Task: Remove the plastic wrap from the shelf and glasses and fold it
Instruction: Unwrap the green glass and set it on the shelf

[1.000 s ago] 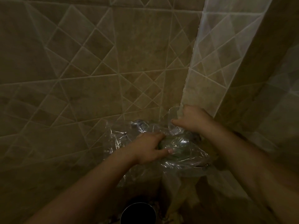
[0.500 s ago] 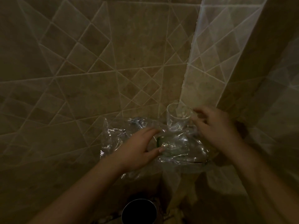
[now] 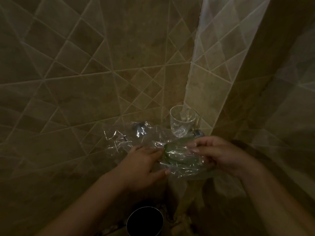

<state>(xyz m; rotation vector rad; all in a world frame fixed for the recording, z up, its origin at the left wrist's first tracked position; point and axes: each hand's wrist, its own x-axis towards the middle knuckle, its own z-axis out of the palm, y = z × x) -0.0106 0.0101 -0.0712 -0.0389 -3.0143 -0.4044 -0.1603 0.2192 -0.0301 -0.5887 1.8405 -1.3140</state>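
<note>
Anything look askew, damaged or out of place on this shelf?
Nothing looks broken or spilled. The clear glass stands upright and unwrapped in the corner. The plastic wrap lies crumpled across the shelf and over a greenish glass, as expected mid-unwrapping. Both the left hand and right hand touch the wrap.

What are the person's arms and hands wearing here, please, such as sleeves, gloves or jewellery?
Nothing that can be seen. The left hand and right hand are bare, with no gloves, and both forearms are uncovered as far as the frame's lower edge. No watch, ring or bracelet shows, though the light is dim. Fingernails look short and unpainted.
</note>
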